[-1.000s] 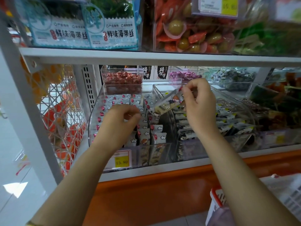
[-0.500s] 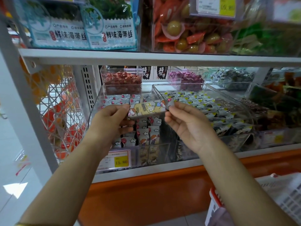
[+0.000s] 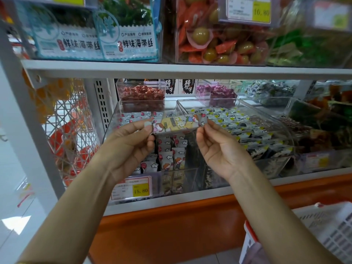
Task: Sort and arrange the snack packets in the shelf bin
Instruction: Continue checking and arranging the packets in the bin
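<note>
Snack packet (image 3: 179,123): one, held level above shelf bin (image 3: 109,128). Two hands on it: left hand (image 3: 131,147) grip pinches left end, right hand (image 3: 219,147) grip pinches right end. Stocked packets (image 3: 171,157) in bin: too many to count.

The left hand (image 3: 131,147) and the right hand (image 3: 217,149) are bare, and the arms behind them too. A thin yellow band (image 3: 23,262) shows on the left arm, mostly cut by the lower edge.

You face a white metal shelving unit (image 3: 171,70) on an orange base panel (image 3: 171,225); pale glossy floor (image 3: 15,216) reflects light at your left.
</note>
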